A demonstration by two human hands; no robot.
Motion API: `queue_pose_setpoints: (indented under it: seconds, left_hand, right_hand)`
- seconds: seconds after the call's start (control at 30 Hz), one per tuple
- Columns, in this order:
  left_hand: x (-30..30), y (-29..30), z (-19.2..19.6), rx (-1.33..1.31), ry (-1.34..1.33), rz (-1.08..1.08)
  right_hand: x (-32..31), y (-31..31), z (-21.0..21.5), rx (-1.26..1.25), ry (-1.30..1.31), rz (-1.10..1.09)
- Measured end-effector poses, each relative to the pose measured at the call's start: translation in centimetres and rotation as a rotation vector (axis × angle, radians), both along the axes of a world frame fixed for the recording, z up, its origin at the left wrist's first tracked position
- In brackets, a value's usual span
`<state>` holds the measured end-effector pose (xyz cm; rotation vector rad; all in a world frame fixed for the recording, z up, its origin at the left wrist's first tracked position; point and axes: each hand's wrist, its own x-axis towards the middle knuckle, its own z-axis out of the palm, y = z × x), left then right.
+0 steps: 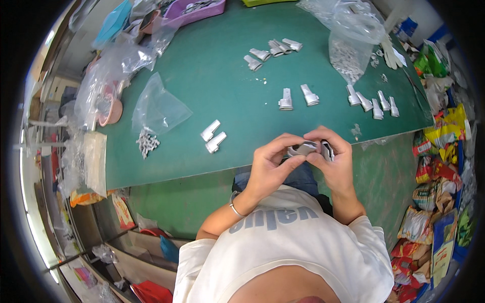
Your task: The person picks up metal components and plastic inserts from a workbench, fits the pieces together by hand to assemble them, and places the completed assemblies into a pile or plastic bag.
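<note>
My left hand (pixel 273 164) and my right hand (pixel 334 160) meet just off the near edge of the green table mat (pixel 212 76). Together they pinch a small silver metal part (pixel 306 148) between thumbs and fingertips. The part is mostly hidden by my fingers. A thin bracelet (pixel 233 204) sits on my left wrist. Two similar silver parts (pixel 213 137) lie on the mat to the left of my hands. Two more silver parts (pixel 297 97) stand just beyond my hands.
A clear bag (pixel 157 107) with a heap of small screws (pixel 147 142) lies at the left. A row of silver parts (pixel 373 103) and a bag of small pieces (pixel 348 50) sit at the right. A purple tray (pixel 194 10) stands far back. Snack packets (pixel 434 166) pile beside the table's right edge.
</note>
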<state>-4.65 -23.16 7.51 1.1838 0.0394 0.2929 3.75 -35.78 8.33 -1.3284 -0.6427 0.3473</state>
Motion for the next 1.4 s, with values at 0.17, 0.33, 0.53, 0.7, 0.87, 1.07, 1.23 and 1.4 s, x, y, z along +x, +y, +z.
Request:
queue_pose_setpoints:
  seconds: [0.17, 0.33, 0.53, 0.7, 0.87, 1.07, 1.23, 1.4]
  left_hand:
    - [-0.3, 0.2, -0.7, 0.152, 0.150, -0.038]
    - [-3.0, 5.0, -4.7, 1.059, 0.221, 0.609]
    - [-6.1, 10.1, -9.0, 1.375, 0.597, 0.745]
    - [-5.7, 10.8, -9.7, 1.185, 0.439, 0.824]
    - [-5.4, 9.4, -7.6, 0.136, 0.222, 0.682]
    - [-5.3, 7.3, -2.9, -0.016, 0.063, 0.384]
    - [-5.5, 6.9, -1.6, -0.020, 0.043, 0.323]
    - [-5.1, 8.7, -5.2, 0.608, 0.373, 0.629]
  right_hand:
    - [-0.5, 0.0, -1.5, -0.019, -0.011, -0.070]
    - [-0.5, 0.5, -3.3, 0.091, 0.350, -0.061]
    - [-0.3, 0.8, -5.0, 0.062, 0.581, 0.000]
    - [-0.2, 1.2, -5.5, 0.031, 0.602, 0.044]
    - [-0.6, 1.8, -5.5, 0.042, 0.697, 0.066]
    - [-1.1, 2.7, -4.9, 0.065, 0.669, 0.153]
    - [-1.3, 2.8, -4.5, 0.067, 0.635, 0.189]
    - [-1.2, 2.6, -5.3, 0.050, 0.767, 0.110]
